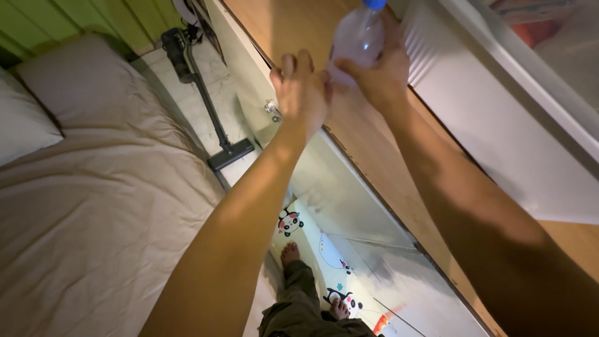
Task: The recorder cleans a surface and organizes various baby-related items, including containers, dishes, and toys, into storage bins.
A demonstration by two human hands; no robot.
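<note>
We see the right hand (374, 72) wrapped around the lower body of a clear plastic bottle with a blue cap (359, 34), its grip closed on it above the brown wooden tabletop (374, 156). The left hand (302, 93) is at the bottle's base with curled fingers; we cannot tell whether its grip closes on anything. To the left lie a beige-sheeted bed (93, 206) and a black stick vacuum cleaner (206, 106) on the floor.

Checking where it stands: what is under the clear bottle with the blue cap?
Under the bottle lies the wooden counter top. Its base is hidden by the right hand gripping it and the left hand beside it, so contact cannot be seen.
</note>
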